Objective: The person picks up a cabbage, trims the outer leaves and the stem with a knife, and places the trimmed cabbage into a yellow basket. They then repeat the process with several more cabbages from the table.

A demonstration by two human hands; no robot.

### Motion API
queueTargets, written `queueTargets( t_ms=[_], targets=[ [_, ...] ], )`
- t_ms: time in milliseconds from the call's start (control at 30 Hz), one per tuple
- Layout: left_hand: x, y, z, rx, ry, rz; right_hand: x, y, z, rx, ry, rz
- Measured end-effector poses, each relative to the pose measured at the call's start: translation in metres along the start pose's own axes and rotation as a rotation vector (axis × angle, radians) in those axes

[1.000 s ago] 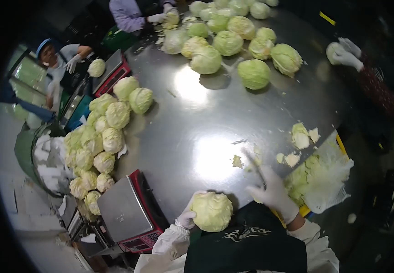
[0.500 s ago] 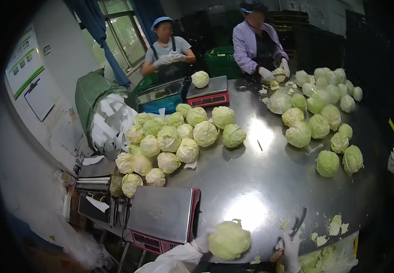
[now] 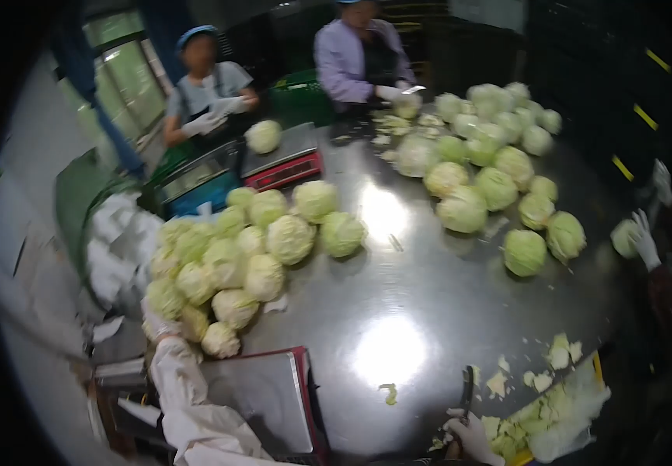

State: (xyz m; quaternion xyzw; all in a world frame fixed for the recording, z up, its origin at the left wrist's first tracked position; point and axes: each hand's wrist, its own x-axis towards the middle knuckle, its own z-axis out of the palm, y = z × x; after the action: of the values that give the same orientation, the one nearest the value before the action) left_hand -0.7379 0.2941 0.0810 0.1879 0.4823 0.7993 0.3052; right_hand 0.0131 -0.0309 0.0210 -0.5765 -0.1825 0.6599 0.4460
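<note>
Well to the left, white strips [image 3: 122,248] were held in a green sack [image 3: 76,206]. Near it, the gloved left hand [image 3: 159,321] was stretched out to a pile of pale cabbages [image 3: 223,264], against or just beside an outer cabbage [image 3: 166,298]. Whether that cabbage was gripped could not be told, as the fingers were blurred and partly hidden. If it were tugged, its neighbours could be set rolling, because the round heads were packed together loosely; a nearby scale [image 3: 262,396] could then be knocked. Farther back, 1 cabbage [image 3: 263,137] was perched by the edge of a 2nd scale [image 3: 285,155], where it could be dislodged by a bump.

Toward the middle, a leaf scrap [image 3: 389,394] was seen on the metal table [image 3: 445,311]. To its right, a knife [image 3: 468,388] was clenched by its handle in the right hand [image 3: 472,439], its blade pointed away over the table. A glove could be nicked if the hands were brought together while attention was given to the pile. Beyond, more cabbages [image 3: 496,188] were grouped. Farther right, trimmed leaves [image 3: 542,415] were heaped beside a plastic bag [image 3: 573,427]; scraps could be spilled if it were brushed.
</note>
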Motion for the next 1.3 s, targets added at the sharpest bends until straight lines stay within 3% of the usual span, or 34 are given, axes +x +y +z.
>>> queueTargets(
  t_ms=[67,100,133,200,300,500,600,733,800,833,867,900,933,967,1000,1033,1067,1133,1233,1300],
  targets=[
    [0.027,0.008,-0.022,-0.11,-0.068,-0.27,0.002,0.013,-0.007,-0.034,-0.025,0.002],
    [0.008,0.001,0.002,0.24,0.15,0.021,-0.003,0.004,-0.003,-0.061,-0.035,-0.017],
    [-0.006,0.007,0.025,-0.211,0.137,-0.074,-0.005,0.004,-0.001,-0.014,-0.027,0.011],
    [0.031,-0.026,0.011,0.348,0.259,0.463,-0.007,0.011,-0.004,-0.047,-0.066,0.011],
    [0.018,-0.01,0.026,0.396,0.282,0.415,-0.011,0.013,-0.009,-0.103,-0.141,0.065],
    [-0.004,-0.019,0.061,0.412,0.218,0.337,-0.01,0.036,-0.033,0.064,-0.203,0.029],
    [-0.004,-0.015,0.046,0.375,0.183,0.286,-0.012,0.03,-0.045,-0.093,-0.193,-0.026],
    [0.006,-0.021,0.022,0.377,0.179,0.274,-0.029,0.024,-0.039,0.158,-0.02,0.0],
    [0.012,-0.044,0.026,0.389,0.151,0.295,-0.017,0.038,-0.058,-0.983,0.029,-0.961],
    [0.023,-0.066,0.033,0.372,0.117,0.361,-0.018,0.03,-0.055,-0.992,-0.01,-0.975],
    [-0.04,-0.042,0.086,0.474,0.021,0.219,-0.025,0.023,-0.049,-0.862,-0.043,-0.837],
    [-0.059,-0.049,0.119,0.628,-0.032,0.262,-0.029,0.017,-0.045,-0.73,-0.057,-0.694],
    [-0.073,-0.061,0.147,0.777,-0.1,0.297,-0.028,0.006,-0.044,-0.739,-0.042,-0.693],
    [-0.103,-0.071,0.18,0.767,-0.124,0.278,-0.023,-0.005,-0.044,-0.621,-0.037,-0.461],
    [-0.146,-0.076,0.219,0.743,-0.326,0.265,-0.022,-0.006,-0.047,-0.484,-0.01,-0.231],
    [-0.188,-0.089,0.255,0.707,-0.548,0.239,-0.019,0.006,-0.049,-0.365,0.141,-0.343],
    [-0.222,-0.108,0.283,0.684,-0.621,0.2,0.011,0.056,-0.078,0.063,0.045,-0.284],
    [-0.29,-0.144,0.331,0.733,-0.984,0.286,0.011,0.056,-0.096,0.117,0.198,-0.282],
    [-0.396,-0.19,0.392,0.839,-1.31,0.316,0.012,0.06,-0.135,-0.039,0.449,-0.418],
    [-0.452,-0.229,0.42,0.897,-1.453,0.335,0.003,0.047,-0.157,0.374,0.563,-0.448]
  ],
)
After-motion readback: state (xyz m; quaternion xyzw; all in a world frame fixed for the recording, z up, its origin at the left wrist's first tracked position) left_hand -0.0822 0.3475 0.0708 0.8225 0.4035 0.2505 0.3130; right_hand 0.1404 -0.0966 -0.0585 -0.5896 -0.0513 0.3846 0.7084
